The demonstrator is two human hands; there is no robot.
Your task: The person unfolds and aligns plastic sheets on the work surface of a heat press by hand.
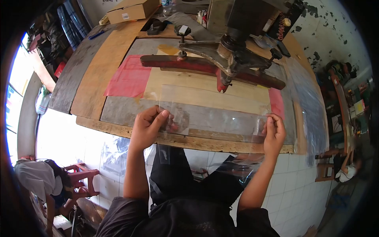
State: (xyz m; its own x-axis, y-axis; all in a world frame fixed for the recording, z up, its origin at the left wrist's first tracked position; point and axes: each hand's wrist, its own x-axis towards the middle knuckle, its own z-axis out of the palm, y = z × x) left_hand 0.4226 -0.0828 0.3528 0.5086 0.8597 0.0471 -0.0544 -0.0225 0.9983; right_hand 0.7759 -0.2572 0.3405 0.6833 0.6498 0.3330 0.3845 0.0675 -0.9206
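A clear plastic sheet [221, 118] stretches between my two hands above the front edge of the work table. My left hand [152, 122] pinches its left side between thumb and fingers. At the other side, my right hand [274, 128] grips the sheet in the same way. The sheet's lower part hangs past the table edge towards my lap. Behind it lies a pale yellow board [193, 89] with red patches [128, 77] at its ends. Over that board stands a press with a long dark red bar [252, 77] on a metal bracket [213, 51].
A stack of clear plastic sheets [310, 106] lies at the table's right edge. A cardboard box [132, 11] sits at the back left, near a blue pen [96, 34]. On the floor at left is a red stool [85, 181]. Another person [345, 168] is at far right.
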